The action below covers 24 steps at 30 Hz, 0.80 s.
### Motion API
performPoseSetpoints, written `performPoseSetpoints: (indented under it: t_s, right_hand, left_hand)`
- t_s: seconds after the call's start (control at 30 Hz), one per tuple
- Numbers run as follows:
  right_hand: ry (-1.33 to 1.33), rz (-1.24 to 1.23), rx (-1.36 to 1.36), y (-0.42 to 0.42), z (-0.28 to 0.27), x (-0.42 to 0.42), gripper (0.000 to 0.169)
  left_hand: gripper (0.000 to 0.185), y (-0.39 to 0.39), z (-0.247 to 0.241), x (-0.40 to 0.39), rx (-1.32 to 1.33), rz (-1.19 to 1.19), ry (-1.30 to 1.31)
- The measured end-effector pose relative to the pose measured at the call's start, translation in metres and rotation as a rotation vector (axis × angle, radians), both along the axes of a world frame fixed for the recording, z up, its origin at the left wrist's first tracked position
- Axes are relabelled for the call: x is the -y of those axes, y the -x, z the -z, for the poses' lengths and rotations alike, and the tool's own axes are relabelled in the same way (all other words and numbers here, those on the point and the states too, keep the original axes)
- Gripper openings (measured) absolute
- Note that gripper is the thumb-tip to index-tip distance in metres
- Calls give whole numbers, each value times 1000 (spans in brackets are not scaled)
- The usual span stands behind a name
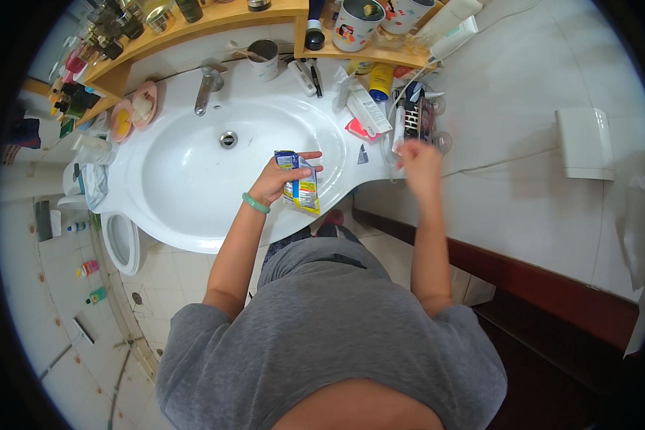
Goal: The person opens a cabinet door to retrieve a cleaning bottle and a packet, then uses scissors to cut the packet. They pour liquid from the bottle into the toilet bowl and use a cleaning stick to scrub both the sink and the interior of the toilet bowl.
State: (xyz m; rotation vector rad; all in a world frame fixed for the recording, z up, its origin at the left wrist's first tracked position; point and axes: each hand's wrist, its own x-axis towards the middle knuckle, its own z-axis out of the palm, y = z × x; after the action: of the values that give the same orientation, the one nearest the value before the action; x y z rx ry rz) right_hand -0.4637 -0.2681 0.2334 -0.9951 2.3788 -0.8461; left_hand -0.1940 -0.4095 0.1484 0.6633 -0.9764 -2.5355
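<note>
My left hand (279, 177), with a green bangle on its wrist, holds a blue and yellow plastic sachet (302, 185) over the front right rim of the white washbasin (193, 177). The thumb presses on the printed side, and two fingers stick out past the packet. Slightly blurred, my right hand (420, 161) is over the counter's right end with its fingers curled. Whether anything small is pinched there cannot be made out. Between the hands, a small grey triangular scrap (362, 155) lies on the counter.
A chrome faucet (207, 88) stands behind the basin. To the right are a white box (368, 110), a yellow tube (381, 80) and a cable (408, 86). Pink soap dishes (144, 105) sit at left. A wooden shelf (209, 32) with bottles and cups overhangs the back.
</note>
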Motion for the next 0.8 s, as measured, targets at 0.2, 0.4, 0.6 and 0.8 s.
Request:
performPoseSetpoints:
  t_s: [0.2,0.4,0.6,0.8]
  right_hand:
    - [62,-59,-244,-50,124,-17,29]
    - [-118,-39,-412,-47,145,10,31]
    - [-245,-46,-560,-44,144,23,21]
    - [-245,-136,-653,-59,123,31,17]
  left_hand:
    - [38,-33,-42,3,29,-36,82]
    - [26,-96,-52,7,88,68,280]
    - [19,-153,-66,-10,86,38,270]
    - [17,-212,-75,-40,78,-204,301]
